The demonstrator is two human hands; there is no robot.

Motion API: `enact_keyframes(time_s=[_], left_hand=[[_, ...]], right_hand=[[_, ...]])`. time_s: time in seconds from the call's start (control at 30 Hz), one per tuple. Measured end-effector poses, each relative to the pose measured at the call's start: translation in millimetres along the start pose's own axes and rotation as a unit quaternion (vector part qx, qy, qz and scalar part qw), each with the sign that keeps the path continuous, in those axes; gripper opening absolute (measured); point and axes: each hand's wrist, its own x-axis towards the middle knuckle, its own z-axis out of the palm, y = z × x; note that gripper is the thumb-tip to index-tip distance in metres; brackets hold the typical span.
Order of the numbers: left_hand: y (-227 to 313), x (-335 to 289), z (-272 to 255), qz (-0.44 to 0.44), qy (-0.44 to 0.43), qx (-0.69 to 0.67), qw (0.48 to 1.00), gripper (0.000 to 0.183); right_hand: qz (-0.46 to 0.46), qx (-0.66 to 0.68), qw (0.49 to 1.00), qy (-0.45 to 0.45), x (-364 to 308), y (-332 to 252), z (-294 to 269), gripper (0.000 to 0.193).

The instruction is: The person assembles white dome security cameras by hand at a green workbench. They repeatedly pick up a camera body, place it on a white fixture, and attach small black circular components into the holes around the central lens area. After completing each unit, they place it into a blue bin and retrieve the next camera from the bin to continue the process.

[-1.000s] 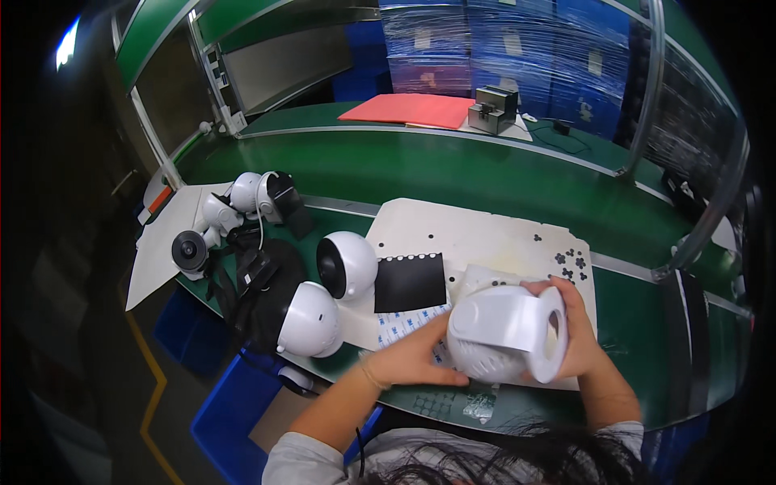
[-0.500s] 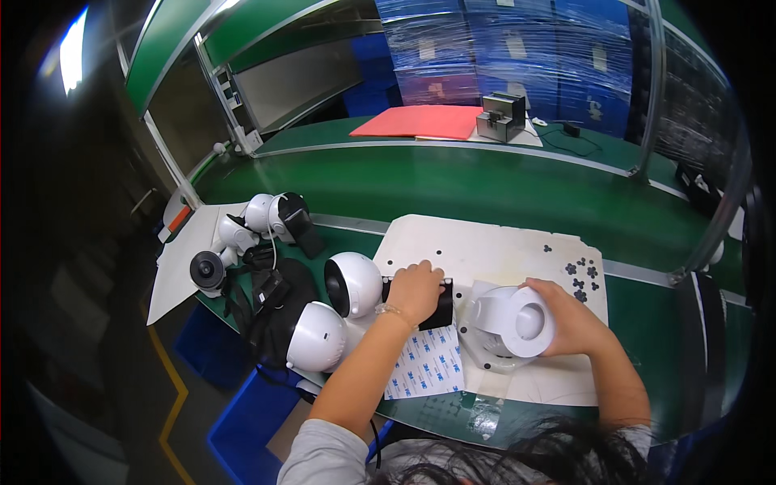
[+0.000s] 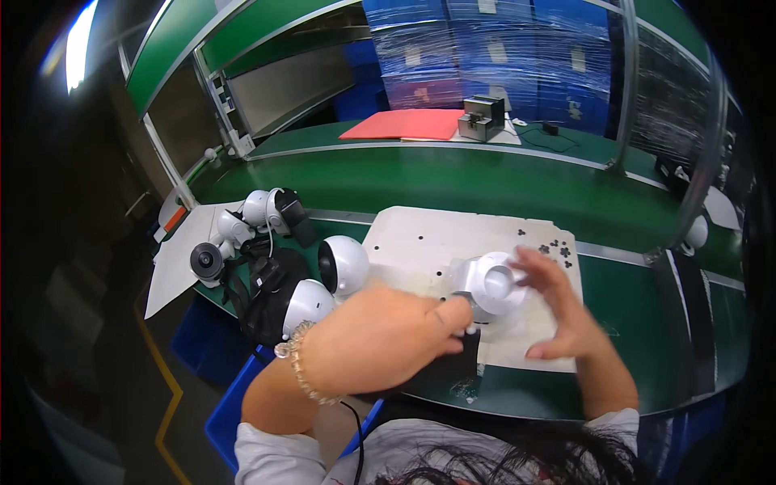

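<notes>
My left hand [image 3: 384, 339], wearing a beaded bracelet, is raised over the near edge of the board with its fingers pinched on a dark flat piece [image 3: 457, 364]. That piece is blurred and partly hidden, so its kind is unclear. My right hand [image 3: 566, 315] is open, thumb and fingers spread, just right of a white round plastic housing [image 3: 495, 284] with a ring-shaped top. The housing stands on a cream-coloured board [image 3: 453, 222]. Left of it sit a white and black ball-shaped camera head [image 3: 345, 265] and another white rounded shell [image 3: 307, 305], partly behind my left arm.
Several small black rubber-like pads [image 3: 558, 249] lie at the board's right. White camera units [image 3: 255, 208] and black cables crowd the left of the green bench. A blue bin [image 3: 234, 404] is below. Beyond are red sheets [image 3: 404, 124] and a metal block [image 3: 482, 119].
My left hand has lifted the dark flat piece off the board and brought it nearer. My right hand has let go of the white housing and opened. The blue-printed sheet no longer shows.
</notes>
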Motion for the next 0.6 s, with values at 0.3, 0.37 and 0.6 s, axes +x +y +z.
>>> enact_keyframes(time_s=[0.3,0.37,0.6], left_hand=[[-0.3,-7.6,14.5,-0.037,0.004,-0.310,0.950,0.049],[-19.7,-30.5,45.0,-0.094,0.141,-0.500,0.849,0.058],[-21.3,-24.4,140.5,-0.208,0.274,-0.594,0.727,0.040]], right_hand=[[0.176,0.290,0.935,0.103,-20.9,-24.8,81.6,0.034],[0.196,0.243,0.942,0.123,-26.1,-8.7,77.1,0.029],[0.163,0.080,0.975,0.125,-27.9,11.0,51.2,0.031]])
